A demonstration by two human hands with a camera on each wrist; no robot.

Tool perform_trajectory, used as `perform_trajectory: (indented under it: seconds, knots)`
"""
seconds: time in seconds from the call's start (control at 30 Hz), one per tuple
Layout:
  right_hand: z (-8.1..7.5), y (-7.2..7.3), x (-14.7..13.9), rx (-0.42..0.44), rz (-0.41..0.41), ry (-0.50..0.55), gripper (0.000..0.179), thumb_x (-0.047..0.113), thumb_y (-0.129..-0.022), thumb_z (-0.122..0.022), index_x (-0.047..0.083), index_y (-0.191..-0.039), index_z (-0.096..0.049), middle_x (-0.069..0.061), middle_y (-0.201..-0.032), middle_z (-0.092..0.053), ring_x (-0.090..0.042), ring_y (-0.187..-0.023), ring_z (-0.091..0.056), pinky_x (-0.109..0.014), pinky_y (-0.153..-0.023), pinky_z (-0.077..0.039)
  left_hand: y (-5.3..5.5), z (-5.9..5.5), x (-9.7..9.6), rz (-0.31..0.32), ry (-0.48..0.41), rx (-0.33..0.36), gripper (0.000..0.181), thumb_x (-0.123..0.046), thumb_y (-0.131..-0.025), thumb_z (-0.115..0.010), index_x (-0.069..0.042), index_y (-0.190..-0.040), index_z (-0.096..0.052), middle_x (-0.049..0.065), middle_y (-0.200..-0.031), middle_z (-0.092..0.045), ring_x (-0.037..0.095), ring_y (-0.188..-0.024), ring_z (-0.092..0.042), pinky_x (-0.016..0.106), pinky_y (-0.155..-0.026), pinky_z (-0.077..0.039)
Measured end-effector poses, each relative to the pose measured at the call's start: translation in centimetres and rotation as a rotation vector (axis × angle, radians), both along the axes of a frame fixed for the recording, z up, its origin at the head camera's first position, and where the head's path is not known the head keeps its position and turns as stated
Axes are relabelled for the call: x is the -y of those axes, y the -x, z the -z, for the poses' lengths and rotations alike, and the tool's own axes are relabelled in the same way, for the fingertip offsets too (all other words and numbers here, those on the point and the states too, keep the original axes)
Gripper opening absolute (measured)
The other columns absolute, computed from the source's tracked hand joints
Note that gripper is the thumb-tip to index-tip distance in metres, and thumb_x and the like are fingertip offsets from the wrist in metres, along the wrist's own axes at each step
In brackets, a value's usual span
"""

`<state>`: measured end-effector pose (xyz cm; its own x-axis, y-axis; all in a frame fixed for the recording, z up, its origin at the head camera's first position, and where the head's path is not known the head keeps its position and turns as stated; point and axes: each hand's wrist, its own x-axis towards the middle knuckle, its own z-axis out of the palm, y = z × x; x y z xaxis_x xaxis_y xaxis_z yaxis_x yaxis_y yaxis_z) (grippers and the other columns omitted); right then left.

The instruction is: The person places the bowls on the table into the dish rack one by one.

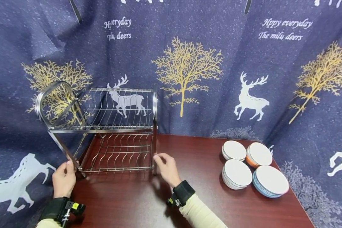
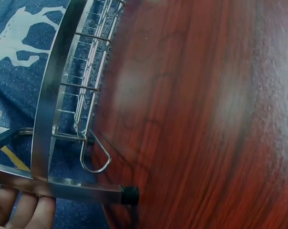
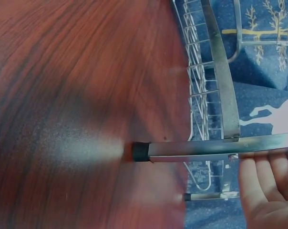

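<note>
A two-tier metal dish rack (image 1: 102, 129) stands on the left part of the table, its wire shelves facing me. My left hand (image 1: 63, 180) grips the rack's front left leg low down. On the other side, my right hand (image 1: 168, 169) holds the front right leg between thumb and fingers. In the left wrist view, fingers (image 2: 24, 210) lie against the rack's metal frame (image 2: 77, 190), above a black foot cap. The right wrist view has fingers (image 3: 264, 179) behind the leg (image 3: 191, 148), which also ends in a black cap.
Several bowls with white insides, among them a ribbed bowl (image 1: 237, 174), a blue-sided bowl (image 1: 270, 181) and an orange-sided bowl (image 1: 259, 154), stand at the table's right. A dark blue cloth (image 1: 199, 126) with deer and trees hangs behind the reddish-brown table (image 1: 193, 202).
</note>
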<state>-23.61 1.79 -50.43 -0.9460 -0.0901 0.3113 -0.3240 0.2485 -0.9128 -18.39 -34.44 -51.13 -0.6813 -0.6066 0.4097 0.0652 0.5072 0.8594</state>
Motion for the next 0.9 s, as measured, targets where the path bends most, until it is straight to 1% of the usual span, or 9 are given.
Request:
perform_trajectory:
  seconds: [0.1,0.2,0.33,0.47,0.63,0.73,0.8,0.9]
  knots:
    - [0.0,0.0,0.0,-0.004,0.002,-0.005,0.023,0.034,-0.093,-0.062,0.014,-0.095,-0.072,0.005,-0.093,-0.07,-0.011,-0.079,-0.06,-0.025,-0.072,-0.049,0.0,0.1,0.3,0.01,0.036,-0.017,0.029,-0.014,-0.098,-0.05,0.008,-0.097,-0.068,-0.046,-0.073,-0.048,-0.022,-0.069,-0.045,0.004,-0.067,-0.032]
    - [-0.1,0.0,0.0,-0.007,0.005,-0.012,0.024,0.034,-0.093,-0.062,0.013,-0.096,-0.072,0.005,-0.091,-0.07,-0.013,-0.079,-0.06,-0.027,-0.072,-0.049,-0.1,0.2,0.5,0.024,0.047,-0.008,0.029,-0.015,-0.099,-0.05,0.008,-0.098,-0.068,-0.047,-0.074,-0.048,-0.023,-0.07,-0.045,0.004,-0.068,-0.032]
    - [-0.2,-0.1,0.0,-0.003,0.011,-0.027,0.026,0.035,-0.093,-0.061,0.011,-0.096,-0.072,0.006,-0.093,-0.07,-0.011,-0.08,-0.06,-0.026,-0.072,-0.049,-0.1,0.1,0.5,0.026,0.027,0.021,0.031,-0.017,-0.099,-0.05,0.008,-0.1,-0.067,-0.047,-0.073,-0.048,-0.023,-0.068,-0.046,0.003,-0.067,-0.032]
    - [-0.1,-0.1,-0.2,0.004,0.024,-0.028,0.026,0.036,-0.093,-0.061,0.013,-0.097,-0.072,0.006,-0.09,-0.069,-0.008,-0.079,-0.059,-0.024,-0.072,-0.049,-0.2,0.0,0.2,0.026,0.009,0.04,0.032,-0.019,-0.1,-0.05,0.008,-0.102,-0.067,-0.046,-0.072,-0.048,-0.024,-0.068,-0.047,0.002,-0.068,-0.033]
    - [0.3,-0.1,-0.6,-0.012,0.041,-0.041,0.024,0.037,-0.093,-0.061,0.017,-0.098,-0.072,0.008,-0.086,-0.068,-0.008,-0.078,-0.059,-0.025,-0.072,-0.049,-0.2,-0.1,-0.3,0.043,-0.024,0.036,0.033,-0.019,-0.1,-0.05,0.009,-0.102,-0.067,-0.045,-0.075,-0.05,-0.024,-0.071,-0.049,0.001,-0.07,-0.035]
    - [0.2,-0.2,-1.0,-0.018,0.041,-0.052,0.024,0.038,-0.093,-0.06,0.017,-0.097,-0.072,0.008,-0.086,-0.068,-0.01,-0.079,-0.06,-0.025,-0.072,-0.049,-0.3,-0.1,-0.5,0.055,-0.04,0.038,0.034,-0.019,-0.1,-0.05,0.01,-0.104,-0.067,-0.044,-0.076,-0.051,-0.023,-0.071,-0.051,0.0,-0.07,-0.036]
    - [0.0,-0.4,-1.2,-0.012,0.035,-0.047,0.025,0.037,-0.093,-0.06,0.016,-0.098,-0.072,0.007,-0.086,-0.068,-0.013,-0.08,-0.061,-0.027,-0.073,-0.049,-0.4,0.0,-0.6,0.063,-0.045,0.045,0.034,-0.019,-0.1,-0.049,0.01,-0.105,-0.067,-0.044,-0.077,-0.052,-0.023,-0.07,-0.051,0.001,-0.069,-0.037]
    - [-0.2,-0.8,-1.5,-0.01,0.024,-0.045,0.026,0.037,-0.094,-0.06,0.015,-0.098,-0.071,0.005,-0.088,-0.069,-0.017,-0.082,-0.062,-0.029,-0.074,-0.05,-0.8,0.1,-0.7,0.072,-0.032,0.05,0.034,-0.019,-0.1,-0.049,0.009,-0.105,-0.067,-0.043,-0.078,-0.052,-0.022,-0.07,-0.052,0.001,-0.067,-0.038]
